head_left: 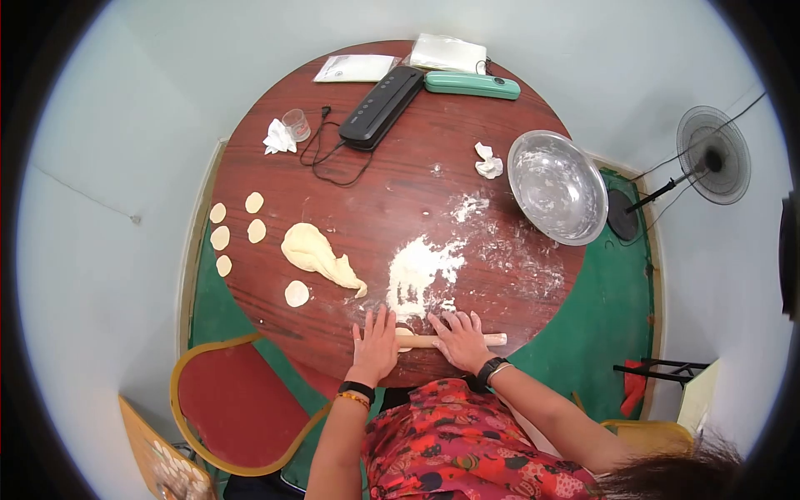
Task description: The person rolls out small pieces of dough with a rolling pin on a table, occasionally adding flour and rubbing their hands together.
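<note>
Step in hand: rolling a small piece of dough flat under the rolling pin [454,340], at the near edge of the round table [500,208]; this looks like one wrapper in a run of several.
Left hand [377,340]: laid flat, fingers spread and pointing away from the body, palm pressing on the left end of the pin; nothing is clasped, the hand is fully open.
Right hand [460,337]: also flat and open, palm down across the middle of the pin, fingers angled forward and a little left; the pin's right end sticks out past it.
Dough under the pin [404,333]: a pale edge shows between the two hands, touching the pin; its outline is mostly hidden, so how thin it is I cannot tell.
Next move calls for: even downward pressure from both palms and probably a turn of the piece between strokes, to keep it round.
Flour pile [421,268]: just ahead of the hands, within easy reach for dusting.
Dough lump [317,254]: ahead and to the left of the left hand, near but apart.
Cut discs [221,237]: farther left, at the table's edge.
Metal bowl [557,185]: well ahead and right of the right hand.
</note>
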{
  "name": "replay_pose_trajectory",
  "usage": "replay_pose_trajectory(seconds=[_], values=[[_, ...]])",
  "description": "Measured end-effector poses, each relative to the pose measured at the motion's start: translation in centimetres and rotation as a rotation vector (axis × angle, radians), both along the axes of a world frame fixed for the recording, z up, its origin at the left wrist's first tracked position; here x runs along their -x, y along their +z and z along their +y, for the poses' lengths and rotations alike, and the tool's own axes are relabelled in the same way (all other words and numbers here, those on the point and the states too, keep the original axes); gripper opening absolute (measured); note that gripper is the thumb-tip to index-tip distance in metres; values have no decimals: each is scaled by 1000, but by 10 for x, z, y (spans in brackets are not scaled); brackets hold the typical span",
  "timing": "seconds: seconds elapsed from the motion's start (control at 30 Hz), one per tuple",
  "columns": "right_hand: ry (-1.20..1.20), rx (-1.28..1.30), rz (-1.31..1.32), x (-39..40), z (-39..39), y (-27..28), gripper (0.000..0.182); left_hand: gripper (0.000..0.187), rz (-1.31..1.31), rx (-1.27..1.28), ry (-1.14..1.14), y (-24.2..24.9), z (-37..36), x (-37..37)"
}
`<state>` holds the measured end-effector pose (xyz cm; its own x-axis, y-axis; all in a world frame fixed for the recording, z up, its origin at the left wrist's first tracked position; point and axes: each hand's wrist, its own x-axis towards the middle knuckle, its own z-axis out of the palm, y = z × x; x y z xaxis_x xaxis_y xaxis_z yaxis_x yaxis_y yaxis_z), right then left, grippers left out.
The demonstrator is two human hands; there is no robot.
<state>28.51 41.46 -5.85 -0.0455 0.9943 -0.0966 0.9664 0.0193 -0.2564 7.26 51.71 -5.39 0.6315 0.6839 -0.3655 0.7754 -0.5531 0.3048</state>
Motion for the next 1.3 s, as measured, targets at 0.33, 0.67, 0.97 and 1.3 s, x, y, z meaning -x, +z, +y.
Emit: replay_pose_trajectory(seconds=[0.33,0.67,0.97,1.3], values=[[-271,-110,65,-4,28,-26,62,65,-58,-142,75,-14,34,-26],[69,-132,255,-22,18,-28,37,44,-280,148,58,-7,1,16],[-66,-128,335,-24,24,-12,37,45,-243,-117,-56,-15,-39,28],[103,-107,289,-8,-12,-14,35,36,-291,-229,65,0,-73,14]])
